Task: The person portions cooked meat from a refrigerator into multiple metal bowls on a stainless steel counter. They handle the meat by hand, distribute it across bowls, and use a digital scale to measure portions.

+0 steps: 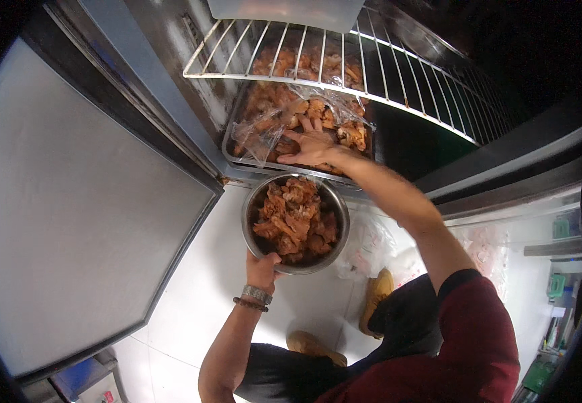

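My left hand (262, 272) grips the near rim of a round steel bowl (340, 237), which holds a heap of reddish-brown cooked meat pieces (293, 216). Beyond the bowl, a rectangular metal tray (228, 146) of similar meat (270, 95) sits inside a refrigerator, partly covered by crumpled clear plastic film (258, 133). My right hand (312, 143) reaches over the tray's front part, fingers spread, on or just above the meat; nothing is seen held in it. The wire shelf hides part of the tray's back.
A white wire shelf (321, 84) crosses above the tray and bears a translucent plastic container (291, 12). The refrigerator door (94, 201) stands open at the left. Clear plastic bags (369, 247) lie on the white tiled floor near my shoes (377, 297).
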Demonstrator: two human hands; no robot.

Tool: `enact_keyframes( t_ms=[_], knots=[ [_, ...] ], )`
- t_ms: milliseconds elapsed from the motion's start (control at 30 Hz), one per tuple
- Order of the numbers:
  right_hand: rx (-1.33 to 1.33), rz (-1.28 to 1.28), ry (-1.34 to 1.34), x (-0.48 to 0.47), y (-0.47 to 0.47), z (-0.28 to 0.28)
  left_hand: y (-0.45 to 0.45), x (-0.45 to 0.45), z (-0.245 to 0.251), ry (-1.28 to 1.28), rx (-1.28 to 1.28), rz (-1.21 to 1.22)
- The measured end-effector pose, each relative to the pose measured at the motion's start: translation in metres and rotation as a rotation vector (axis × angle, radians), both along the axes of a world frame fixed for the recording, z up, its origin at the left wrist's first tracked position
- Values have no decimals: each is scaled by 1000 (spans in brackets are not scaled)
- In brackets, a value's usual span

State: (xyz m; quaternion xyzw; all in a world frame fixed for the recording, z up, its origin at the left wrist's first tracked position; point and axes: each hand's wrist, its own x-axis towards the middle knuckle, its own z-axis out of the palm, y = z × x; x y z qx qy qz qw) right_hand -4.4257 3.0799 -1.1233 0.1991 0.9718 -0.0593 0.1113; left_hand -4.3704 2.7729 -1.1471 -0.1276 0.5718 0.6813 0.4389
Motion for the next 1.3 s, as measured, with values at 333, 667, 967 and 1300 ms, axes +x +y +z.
enact_keyframes(
  t_ms=[333,667,967,1300],
  knots=[
    [-218,-1,-26,29,14,-16,-4,-9,-6,23,20,-70],
    [-869,-364,440,29,-2,-2,5,-2,-4,-1,-26,-26],
    [-152,126,723,30,-4,57,-2,-4,-24,-66,-98,-52],
    [-54,50,300,0,77,16,1,-9,-23,-64,-31,-57]
  ],
)
